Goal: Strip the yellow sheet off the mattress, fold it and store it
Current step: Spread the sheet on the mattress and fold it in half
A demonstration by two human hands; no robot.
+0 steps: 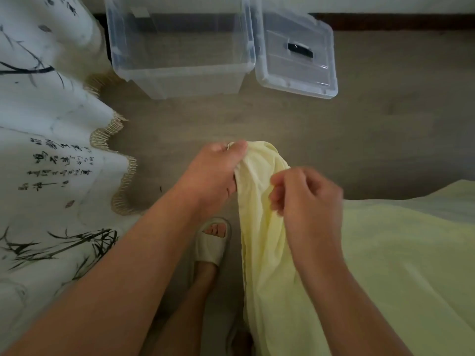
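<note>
The yellow sheet (385,253) covers the mattress at the right, and one bunched corner of it is lifted over the floor in front of me. My left hand (216,170) grips the top of that raised corner between thumb and fingers. My right hand (305,194) is just to the right and slightly lower, fingers curled and pinching the hanging fabric. The fabric hangs down from both hands to the bed edge.
A clear plastic storage box (180,70) stands open on the wooden floor ahead, its lid (295,62) lying beside it on the right. A white cloth with ink bamboo print and fringe (51,150) drapes at the left. My slippered foot (210,242) is below.
</note>
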